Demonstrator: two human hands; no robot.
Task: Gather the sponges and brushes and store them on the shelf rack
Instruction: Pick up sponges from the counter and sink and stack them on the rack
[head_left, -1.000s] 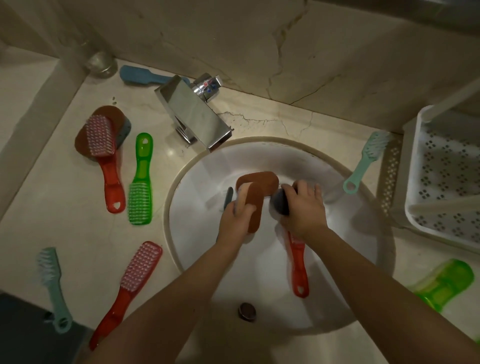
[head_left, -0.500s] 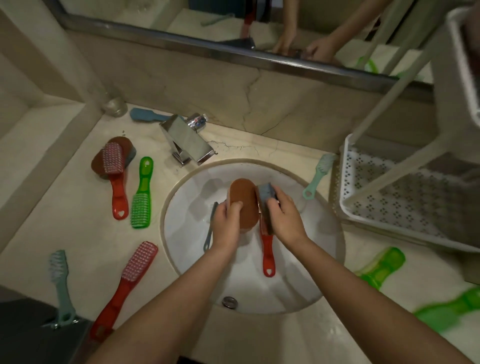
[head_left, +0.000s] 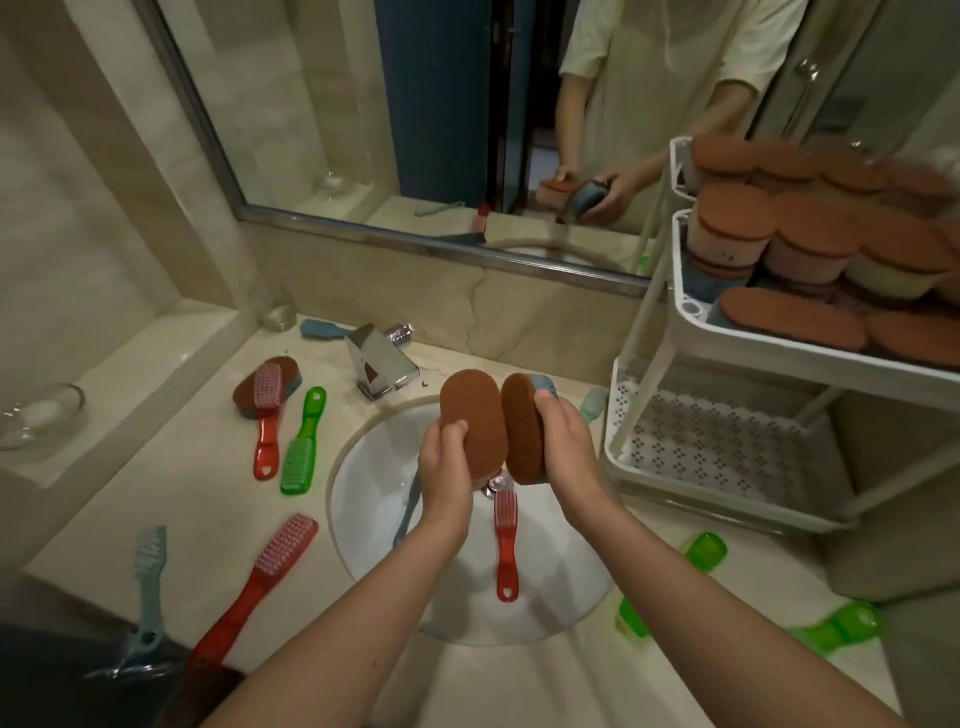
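Up and out of the sink
Left hand grips the brown sponge, right hand the blue-backed sponge; rack comes next.

The scene is dimly lit with a warm, yellowish cast. Sharp highlights are caught on the chrome faucet. The sponges on the shelf rack and a green brush at lower right are smeared by blur. The mirror frame is bowed by wide-angle distortion, and the lower-left corner is lost in darkness.
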